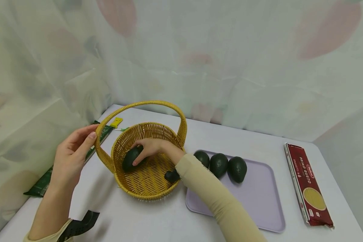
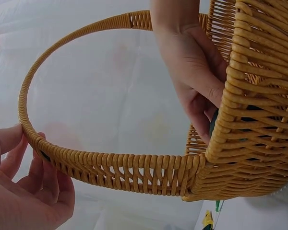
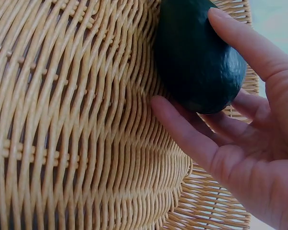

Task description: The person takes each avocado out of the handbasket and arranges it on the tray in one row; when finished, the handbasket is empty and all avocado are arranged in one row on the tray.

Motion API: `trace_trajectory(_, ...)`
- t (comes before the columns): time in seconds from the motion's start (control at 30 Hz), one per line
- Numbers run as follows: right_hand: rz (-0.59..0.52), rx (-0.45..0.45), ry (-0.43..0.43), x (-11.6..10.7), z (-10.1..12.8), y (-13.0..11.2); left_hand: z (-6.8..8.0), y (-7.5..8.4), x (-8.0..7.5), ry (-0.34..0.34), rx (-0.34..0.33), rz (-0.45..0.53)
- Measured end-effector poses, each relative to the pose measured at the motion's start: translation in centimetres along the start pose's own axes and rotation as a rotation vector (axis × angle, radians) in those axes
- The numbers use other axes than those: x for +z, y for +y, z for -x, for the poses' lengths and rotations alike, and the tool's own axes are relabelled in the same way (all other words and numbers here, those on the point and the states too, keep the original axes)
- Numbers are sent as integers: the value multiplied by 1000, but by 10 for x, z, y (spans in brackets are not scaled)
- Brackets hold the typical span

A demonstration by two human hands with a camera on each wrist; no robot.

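Observation:
A yellow wicker basket point(image 1: 152, 183) with a tall arched handle point(image 2: 134, 168) stands on the white table. My left hand point(image 1: 71, 154) pinches the left side of that handle between thumb and fingers, plain in the left wrist view. Inside the basket my right hand point(image 1: 152, 148) holds a dark green avocado point(image 3: 197, 62) against the left inner wall, thumb on one side and fingers curving round the other. To the right, three more avocados point(image 1: 219, 164) sit in a row on a lilac tray point(image 1: 257, 195), partly behind my right sleeve.
A red spaghetti packet point(image 1: 308, 185) lies at the table's right. At the left edge, behind my left hand, is a long green packet point(image 1: 42, 183), with a small yellow item point(image 1: 117, 122) by its far end. Patterned curtains hang behind and beside the table.

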State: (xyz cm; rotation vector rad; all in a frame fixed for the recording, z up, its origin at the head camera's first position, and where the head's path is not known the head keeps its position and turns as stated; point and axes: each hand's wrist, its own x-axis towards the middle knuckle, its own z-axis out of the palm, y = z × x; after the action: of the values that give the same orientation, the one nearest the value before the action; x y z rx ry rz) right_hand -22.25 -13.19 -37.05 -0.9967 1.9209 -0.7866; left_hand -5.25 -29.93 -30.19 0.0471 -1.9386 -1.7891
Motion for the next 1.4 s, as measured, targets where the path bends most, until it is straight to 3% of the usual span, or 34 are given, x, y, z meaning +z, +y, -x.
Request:
trace_trajectory(0.1,86,-29,25,-1,0,2,-1,0,0,-7,2,1)
trace_trajectory(0.23,105,-48,23,-4,3,3,-2,-1,1,-17,5,-12)
trace_trajectory(0.53,2,-42,-35,-13,17,-3,-4,-2,0,-29,-1,3)
trace_trajectory(0.93,-179,3,51,-23,47,-7,-7,-4,-2,-11,-36,-4)
trace_trajectory(1.2,-212,20,63,-30,74,4,-7,-5,-4,-4,-55,2)
trace_trajectory(1.4,-154,8,111,-37,94,14,-7,-6,-7,-14,-70,14)
